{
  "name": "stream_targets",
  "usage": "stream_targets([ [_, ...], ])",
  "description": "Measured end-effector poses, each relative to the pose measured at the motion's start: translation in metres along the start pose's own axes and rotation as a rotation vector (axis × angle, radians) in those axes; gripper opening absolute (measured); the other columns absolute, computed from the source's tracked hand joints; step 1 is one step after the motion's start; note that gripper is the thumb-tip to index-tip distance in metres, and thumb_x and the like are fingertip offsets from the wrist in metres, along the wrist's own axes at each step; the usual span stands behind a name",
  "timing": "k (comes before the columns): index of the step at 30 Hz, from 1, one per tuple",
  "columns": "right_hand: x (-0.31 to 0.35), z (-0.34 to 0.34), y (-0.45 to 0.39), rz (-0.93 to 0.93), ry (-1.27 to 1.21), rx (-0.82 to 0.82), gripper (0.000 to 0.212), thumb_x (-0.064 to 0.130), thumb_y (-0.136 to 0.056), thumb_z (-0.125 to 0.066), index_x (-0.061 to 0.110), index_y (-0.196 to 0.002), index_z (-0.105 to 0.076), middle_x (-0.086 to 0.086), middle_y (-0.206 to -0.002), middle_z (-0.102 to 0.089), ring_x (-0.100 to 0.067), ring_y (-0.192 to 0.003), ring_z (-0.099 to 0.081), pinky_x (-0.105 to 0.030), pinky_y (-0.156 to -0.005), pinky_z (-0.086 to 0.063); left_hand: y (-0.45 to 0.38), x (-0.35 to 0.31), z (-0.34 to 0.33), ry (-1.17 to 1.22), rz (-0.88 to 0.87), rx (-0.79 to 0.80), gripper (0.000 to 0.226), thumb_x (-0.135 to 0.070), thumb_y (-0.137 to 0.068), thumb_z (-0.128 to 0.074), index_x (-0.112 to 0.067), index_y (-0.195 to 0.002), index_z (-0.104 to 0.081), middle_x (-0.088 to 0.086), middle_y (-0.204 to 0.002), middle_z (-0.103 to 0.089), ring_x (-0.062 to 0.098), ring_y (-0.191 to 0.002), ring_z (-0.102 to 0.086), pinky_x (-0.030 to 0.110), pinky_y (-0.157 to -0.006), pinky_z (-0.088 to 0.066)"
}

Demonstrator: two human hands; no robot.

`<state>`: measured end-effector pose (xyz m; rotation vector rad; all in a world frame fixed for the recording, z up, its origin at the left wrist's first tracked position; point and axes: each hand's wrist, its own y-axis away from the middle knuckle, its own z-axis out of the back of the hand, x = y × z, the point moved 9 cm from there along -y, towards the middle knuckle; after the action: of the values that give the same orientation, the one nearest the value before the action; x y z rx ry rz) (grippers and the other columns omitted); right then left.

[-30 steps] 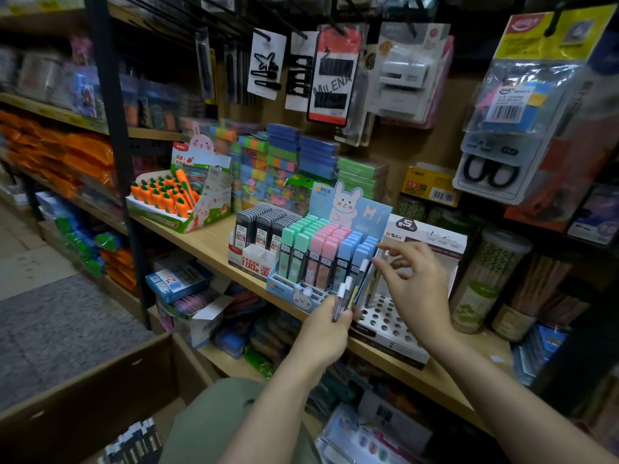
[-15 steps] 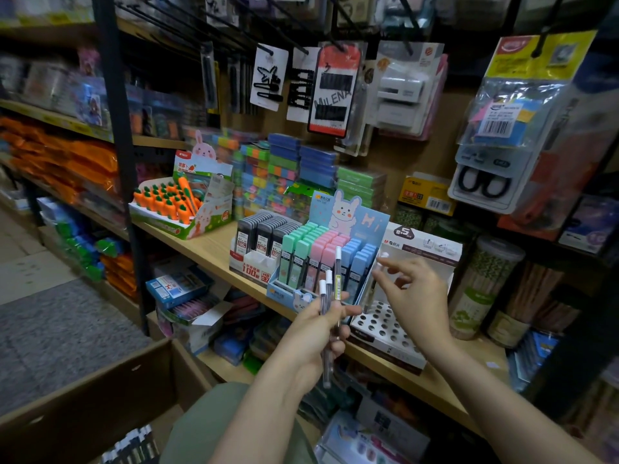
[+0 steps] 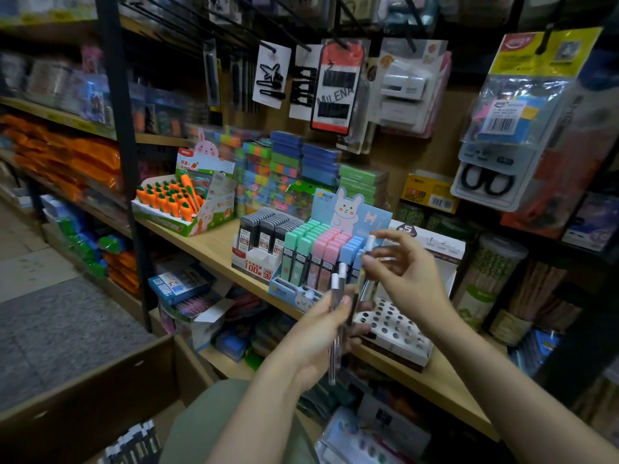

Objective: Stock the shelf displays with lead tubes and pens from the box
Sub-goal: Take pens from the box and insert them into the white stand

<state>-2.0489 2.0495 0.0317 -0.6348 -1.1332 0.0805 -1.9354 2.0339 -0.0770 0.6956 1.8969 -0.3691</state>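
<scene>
While left hand [image 3: 318, 336] grips pens [image 3: 336, 316], right hand [image 3: 407, 279] fingers pinch one pen [image 3: 367, 262].

Dim, seemingly motion-blurred, warped edges

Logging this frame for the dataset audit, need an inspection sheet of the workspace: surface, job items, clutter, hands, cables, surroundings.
Surface: light wooden shelf, crowded with stock displays.
Job's things: clear pens with white caps bunched in the left hand; one white-capped pen in the right hand; white perforated pen display stand, holes unfilled; pastel bunny lead tube display; black lead tube box; brown cardboard box on the floor.
Clutter: orange carrot-shaped item display; stacked coloured eraser packs.
Hands: left hand grips the bunch; right hand pinches one pen above the stand.
Cables: nothing seen.
Surroundings: hanging hair clip cards, packaged scissors, lower shelves with stock.
</scene>
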Motion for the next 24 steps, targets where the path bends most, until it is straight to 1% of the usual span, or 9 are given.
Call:
stream_targets([
  [2,0.007,0.017,-0.003,0.072,0.035,-0.091,0.033,0.006,-0.087,-0.070,0.027,-0.110,-0.060,0.000,-0.090,-0.070,-0.011,-0.077,-0.071,-0.033,-0.072,-0.061,-0.003,-0.005,0.013,-0.033,-0.068,-0.113,0.025,-0.028,-0.103,-0.044,-0.041,-0.115,-0.062,-0.001,-0.109,-0.071,0.014,-0.087,-0.069,0.029,-0.073,-0.056],
  [4,0.012,0.031,-0.001,0.146,0.139,-0.148,0.034,0.009,-0.087,-0.071,0.030,-0.112,-0.058,0.006,-0.090,-0.070,-0.007,-0.080,-0.070,-0.025,-0.071,-0.060,-0.003,-0.010,0.022,-0.096,-0.136,-0.180,0.024,-0.030,-0.103,-0.042,-0.043,-0.117,-0.057,-0.003,-0.088,-0.069,0.009,-0.066,-0.063,0.024,-0.060,-0.052],
  [5,0.011,0.033,0.001,0.164,0.182,-0.149,0.035,0.011,-0.087,-0.071,0.031,-0.112,-0.057,0.010,-0.090,-0.070,-0.005,-0.081,-0.070,-0.023,-0.072,-0.059,-0.004,-0.012,0.024,-0.110,-0.157,-0.191,0.024,-0.030,-0.104,-0.040,-0.040,-0.120,-0.055,-0.003,-0.076,-0.064,0.006,-0.053,-0.053,0.021,-0.049,-0.045],
  [7,0.003,0.034,0.008,0.169,0.248,-0.140,0.036,0.013,-0.087,-0.070,0.035,-0.112,-0.056,0.016,-0.091,-0.068,-0.003,-0.083,-0.069,-0.020,-0.074,-0.057,-0.005,-0.012,0.028,-0.089,-0.157,-0.196,0.024,-0.032,-0.104,-0.038,-0.034,-0.123,-0.053,-0.006,-0.062,-0.051,0.004,-0.043,-0.033,0.018,-0.041,-0.029],
  [9,-0.003,0.034,0.013,0.180,0.259,-0.159,0.038,0.014,-0.088,-0.070,0.039,-0.112,-0.055,0.020,-0.093,-0.067,-0.002,-0.083,-0.069,-0.019,-0.075,-0.056,-0.005,-0.011,0.030,-0.029,-0.131,-0.204,0.023,-0.030,-0.104,-0.038,-0.029,-0.122,-0.053,-0.005,-0.066,-0.047,0.005,-0.045,-0.030,0.017,-0.040,-0.027],
  [12,-0.008,0.036,0.015,0.205,0.206,-0.196,0.038,0.012,-0.088,-0.069,0.038,-0.110,-0.054,0.019,-0.093,-0.066,-0.003,-0.083,-0.069,-0.016,-0.073,-0.055,-0.005,-0.007,0.031,0.007,-0.097,-0.205,0.021,-0.023,-0.104,-0.040,-0.021,-0.121,-0.054,0.000,-0.078,-0.050,0.006,-0.052,-0.037,0.018,-0.045,-0.034],
  [19,-0.014,0.030,0.013,0.208,0.260,-0.176,0.043,0.014,-0.089,-0.069,0.049,-0.106,-0.051,0.019,-0.092,-0.065,-0.003,-0.084,-0.067,-0.018,-0.075,-0.056,-0.006,-0.006,0.029,-0.060,-0.124,-0.206,0.019,-0.013,-0.103,-0.044,-0.019,-0.115,-0.059,-0.004,-0.075,-0.067,0.009,-0.065,-0.053,0.022,-0.057,-0.046],
  [22,-0.017,0.031,0.012,0.213,0.264,-0.178,0.038,0.015,-0.088,-0.069,0.043,-0.109,-0.052,0.017,-0.092,-0.066,-0.004,-0.084,-0.068,-0.021,-0.075,-0.057,-0.007,-0.007,0.029,-0.049,-0.142,-0.200,0.021,-0.017,-0.104,-0.043,-0.022,-0.119,-0.056,-0.003,-0.067,-0.057,0.007,-0.053,-0.042,0.021,-0.051,-0.038],
  [24,-0.017,0.030,0.011,0.218,0.261,-0.180,0.038,0.015,-0.088,-0.070,0.041,-0.110,-0.053,0.018,-0.093,-0.066,-0.004,-0.084,-0.068,-0.022,-0.075,-0.057,-0.008,-0.005,0.031,-0.051,-0.124,-0.220,0.023,-0.019,-0.104,-0.040,-0.022,-0.121,-0.055,-0.003,-0.069,-0.050,0.007,-0.052,-0.037,0.020,-0.050,-0.033],
])
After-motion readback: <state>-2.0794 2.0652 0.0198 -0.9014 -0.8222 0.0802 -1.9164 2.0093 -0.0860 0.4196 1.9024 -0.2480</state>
